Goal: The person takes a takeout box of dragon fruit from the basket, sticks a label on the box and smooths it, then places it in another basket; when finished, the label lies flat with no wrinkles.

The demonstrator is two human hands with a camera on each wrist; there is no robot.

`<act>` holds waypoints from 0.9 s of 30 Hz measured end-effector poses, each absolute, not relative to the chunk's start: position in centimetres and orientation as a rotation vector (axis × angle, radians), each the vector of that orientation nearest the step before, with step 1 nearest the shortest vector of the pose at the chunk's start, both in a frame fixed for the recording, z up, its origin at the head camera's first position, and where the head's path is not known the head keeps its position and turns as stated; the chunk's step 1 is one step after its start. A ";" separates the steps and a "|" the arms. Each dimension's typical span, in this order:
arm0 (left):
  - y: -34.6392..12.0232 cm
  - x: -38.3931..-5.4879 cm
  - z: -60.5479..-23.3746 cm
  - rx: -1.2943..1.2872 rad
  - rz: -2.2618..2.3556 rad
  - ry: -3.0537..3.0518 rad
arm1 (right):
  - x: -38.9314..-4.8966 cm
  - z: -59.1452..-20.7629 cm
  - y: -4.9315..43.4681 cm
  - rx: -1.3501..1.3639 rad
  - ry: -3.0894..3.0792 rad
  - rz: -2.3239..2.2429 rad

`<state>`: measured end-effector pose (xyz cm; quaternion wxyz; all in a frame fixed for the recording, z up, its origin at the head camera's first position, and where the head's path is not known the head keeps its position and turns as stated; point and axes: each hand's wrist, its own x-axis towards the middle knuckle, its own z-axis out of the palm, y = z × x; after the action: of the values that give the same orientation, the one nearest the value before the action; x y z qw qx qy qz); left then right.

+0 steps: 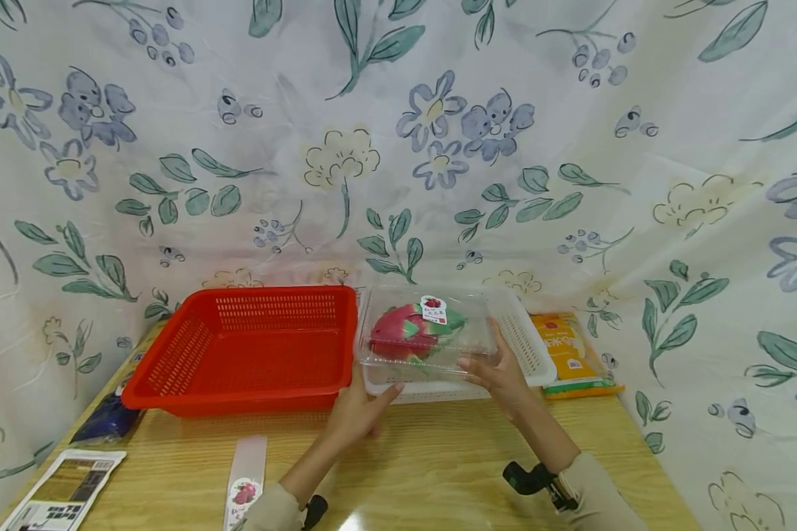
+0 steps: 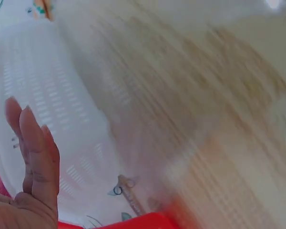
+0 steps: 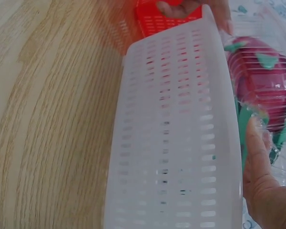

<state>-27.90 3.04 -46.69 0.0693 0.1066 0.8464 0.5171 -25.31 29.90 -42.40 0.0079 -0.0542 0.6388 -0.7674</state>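
Note:
A clear plastic box (image 1: pixel 474 339) with dragon fruit (image 1: pixel 405 332) inside and a sticker on its lid sits over the white slotted basket (image 1: pixel 538 361). My right hand (image 1: pixel 501 372) grips the box's right end, its thumb along the front side. At the near left corner is my left hand (image 1: pixel 355 413), fingers pointing up beside the box and thumb spread to the right. Straight fingers (image 2: pixel 38 152) show in the left wrist view, with no object between them. Whether they touch the box is unclear. In the right wrist view the right thumb (image 3: pixel 257 148) lies against the clear plastic.
To the left stands a red slotted basket (image 1: pixel 239 369). An orange-yellow packet (image 1: pixel 567 350) lies right of the white basket. On the wooden table (image 1: pixel 425 464) are a blue bag (image 1: pixel 109 417), a printed packet (image 1: pixel 63 490) and a strip (image 1: pixel 247 457) with a fruit picture. A floral curtain (image 1: pixel 385 184) hangs behind.

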 end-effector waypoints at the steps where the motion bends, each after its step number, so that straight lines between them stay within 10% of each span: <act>1: 3.2 -27.9 -46.8 0.322 1.582 2.546 | -25.3 -42.4 29.9 -0.158 2.002 -2.396; 27: 3.9 -27.8 -47.9 0.253 1.612 2.640 | -28.1 -42.3 31.3 -0.093 2.053 -2.313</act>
<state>-27.78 3.90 -47.85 0.0192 0.0815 0.8505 0.5193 -28.06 31.28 -42.26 0.0237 -0.0300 0.6633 -0.7474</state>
